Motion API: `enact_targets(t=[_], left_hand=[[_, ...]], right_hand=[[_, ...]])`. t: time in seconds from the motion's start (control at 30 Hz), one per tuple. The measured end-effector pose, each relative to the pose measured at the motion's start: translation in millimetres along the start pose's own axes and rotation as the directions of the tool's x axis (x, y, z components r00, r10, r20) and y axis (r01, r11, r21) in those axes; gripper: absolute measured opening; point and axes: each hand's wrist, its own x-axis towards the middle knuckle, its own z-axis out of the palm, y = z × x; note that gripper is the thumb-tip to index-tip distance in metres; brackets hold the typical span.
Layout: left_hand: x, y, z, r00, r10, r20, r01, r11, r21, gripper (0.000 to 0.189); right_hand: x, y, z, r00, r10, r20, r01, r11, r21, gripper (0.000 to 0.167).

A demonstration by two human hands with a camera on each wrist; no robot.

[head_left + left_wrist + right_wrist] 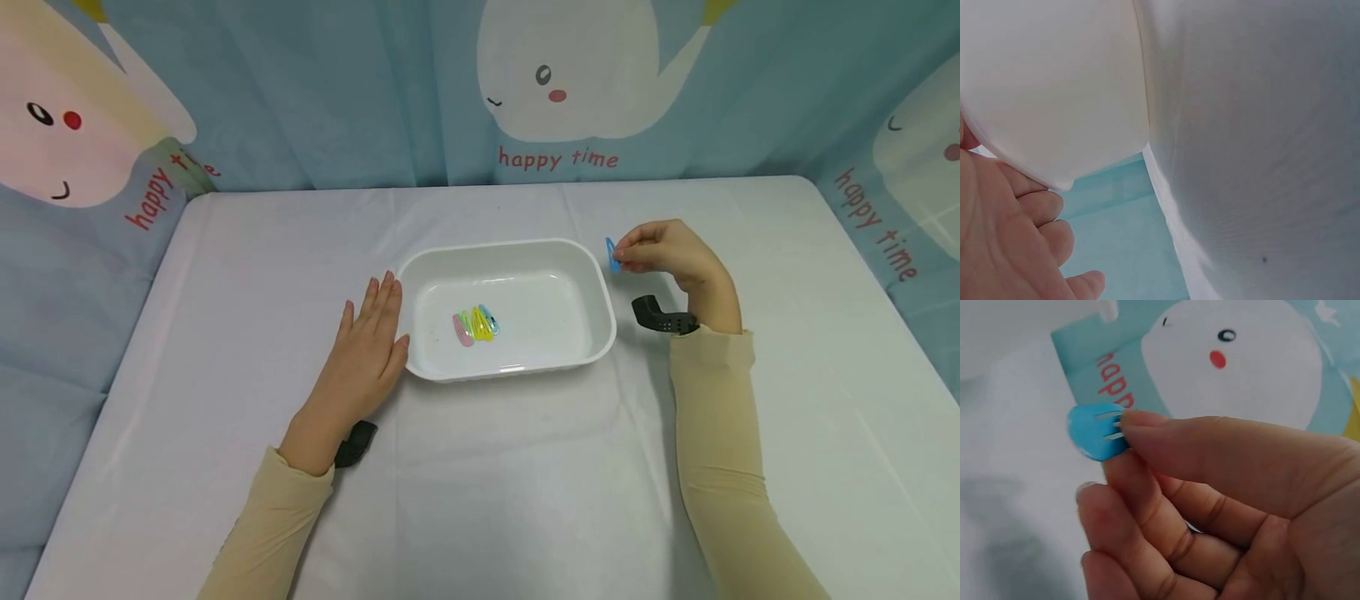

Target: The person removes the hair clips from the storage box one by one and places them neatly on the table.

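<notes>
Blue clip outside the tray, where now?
Head view: blue clip pinched in the right hand, beside the far right corner of the white tray.

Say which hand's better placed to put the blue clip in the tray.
Probably the right hand: it pinches the blue clip beside the tray; the left hand touches the tray's opposite end.

A curtained-off white table (525,475), by its look a recording spot; home or studio, cannot tell
Blue cloth (337,92) hangs along three sides; it bears cartoon animals (585,58) and red "happy time" lettering (528,158); black wrist cameras (660,318) show too.
</notes>
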Motion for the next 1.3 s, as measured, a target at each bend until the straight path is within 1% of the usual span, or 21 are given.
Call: enact_targets(t=[0.2,0.4,0.73,0.97,1.17,1.3], left_hand=[[-0.2,-0.2,-0.5,1.000,0.000,-0.005,0.001,1.000,0.015,0.061],[-1.0,-1.0,-1.3,1.000,-0.002,-0.004,0.002,1.000,0.024,0.061],[-2.3,-1.9,-3.7,1.000,-0.002,-0.006,0.002,1.000,0.028,0.060],[-1.7,-1.4,-2.3,1.000,-0.007,0.000,0.007,1.000,0.011,0.061],[0.2,-0.8,-1.3,1.000,0.003,0.008,-0.003,1.000,0.013,0.062],[0.5,-0.9,-1.2,1.000,0.000,0.012,0.000,1.000,0.012,0.062]], right_hand=[[6.7,10.9,0.7,0.998,0.051,0.048,-0.050,0.998,-0.023,0.008],[10.1,13.5,4.2,0.994,0.067,0.088,-0.060,0.995,-0.081,0.010],[12.3,12.3,5.8,0.989,0.136,0.063,-0.129,0.986,-0.109,0.015],[10.7,14.3,6.3,0.984,0.172,0.038,-0.164,0.975,-0.149,0.021],[6.3,15.1,4.9,0.981,0.191,0.039,-0.182,0.968,-0.170,0.021],[6.2,13.6,3.8,0.982,0.181,0.050,-0.168,0.967,-0.192,0.020]])
